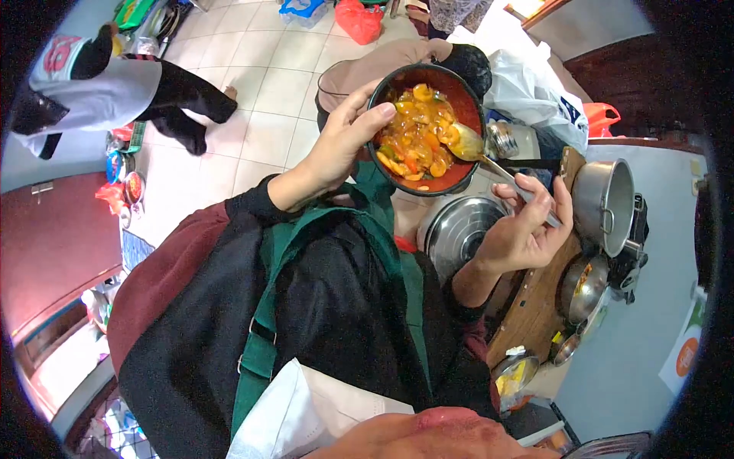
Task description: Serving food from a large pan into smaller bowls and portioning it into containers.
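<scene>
1. The left hand is partly closed on the dark-rimmed bowl, thumb over the edge; its other fingers are largely hidden.
2. The bowl is in front of the person's body and contains orange-brown saucy food with red and green pieces.
3. The right hand has its fingers curled round the handle of a metal spoon, the head of which rests in the food.
4. A lidded steel pot is below the bowl, partly covered by the right wrist.
5. At right, a deep steel pot and a steel basin are beside a wooden board.
6. A white plastic bag crowds the area beyond the bowl.
7. A beige form behind the bowl is mostly obscured, possibly clothing.
8. A co-worker is well apart, at left, on the tiled floor.
</scene>
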Tool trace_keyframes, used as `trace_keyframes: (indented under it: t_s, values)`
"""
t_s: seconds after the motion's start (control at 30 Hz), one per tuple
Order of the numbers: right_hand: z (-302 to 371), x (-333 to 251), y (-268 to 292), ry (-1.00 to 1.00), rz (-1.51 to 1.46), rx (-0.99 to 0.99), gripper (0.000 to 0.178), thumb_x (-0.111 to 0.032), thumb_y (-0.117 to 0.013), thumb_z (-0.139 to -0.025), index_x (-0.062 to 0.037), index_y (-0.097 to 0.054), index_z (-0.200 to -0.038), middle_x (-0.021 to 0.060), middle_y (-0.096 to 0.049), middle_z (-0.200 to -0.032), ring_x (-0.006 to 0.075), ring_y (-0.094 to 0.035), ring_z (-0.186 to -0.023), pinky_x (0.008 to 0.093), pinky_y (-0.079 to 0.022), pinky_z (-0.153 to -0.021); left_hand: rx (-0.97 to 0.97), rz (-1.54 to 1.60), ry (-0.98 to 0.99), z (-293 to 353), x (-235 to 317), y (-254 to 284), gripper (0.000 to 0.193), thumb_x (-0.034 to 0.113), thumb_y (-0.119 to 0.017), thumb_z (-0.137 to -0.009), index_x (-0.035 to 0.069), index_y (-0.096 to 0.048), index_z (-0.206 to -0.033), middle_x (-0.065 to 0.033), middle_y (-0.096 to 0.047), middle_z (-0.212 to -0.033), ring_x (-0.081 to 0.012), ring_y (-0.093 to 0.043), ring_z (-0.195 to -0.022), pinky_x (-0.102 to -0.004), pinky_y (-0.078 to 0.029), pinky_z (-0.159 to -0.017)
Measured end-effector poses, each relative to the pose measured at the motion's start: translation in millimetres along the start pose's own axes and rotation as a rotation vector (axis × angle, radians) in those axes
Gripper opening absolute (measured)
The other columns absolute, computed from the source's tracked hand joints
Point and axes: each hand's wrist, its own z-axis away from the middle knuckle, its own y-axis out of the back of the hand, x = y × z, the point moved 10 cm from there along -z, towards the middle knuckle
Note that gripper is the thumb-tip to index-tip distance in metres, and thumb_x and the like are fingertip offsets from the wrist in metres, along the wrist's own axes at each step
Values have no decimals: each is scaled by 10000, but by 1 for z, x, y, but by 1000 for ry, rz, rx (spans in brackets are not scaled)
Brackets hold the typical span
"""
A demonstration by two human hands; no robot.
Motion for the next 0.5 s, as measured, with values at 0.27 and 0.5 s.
trace_keyframes:
  t_s: [0.27,0.5]
  values:
    - [11,7,-45,-44,-146,-72,262,-29,-417,-875,61,-387,-1120,198,-577,-787,196,-565,-579,278,-509,-526,26,58,26,0,21,30,453,208,-526,-860,-6,-380,-1230,-82,-504,-1133,-134,-488,-1040,-266,-389,-889]
    - [27,37,-122,-271,-257,-115,268,-104,-431,-899,23,-394,-1132,183,-585,-789,172,-561,-507,259,-511,-501,-5,20,-25,-6,56,94,443,187,-517,-866,-1,-367,-1239,-85,-496,-1143,-132,-487,-1036,-264,-379,-896]
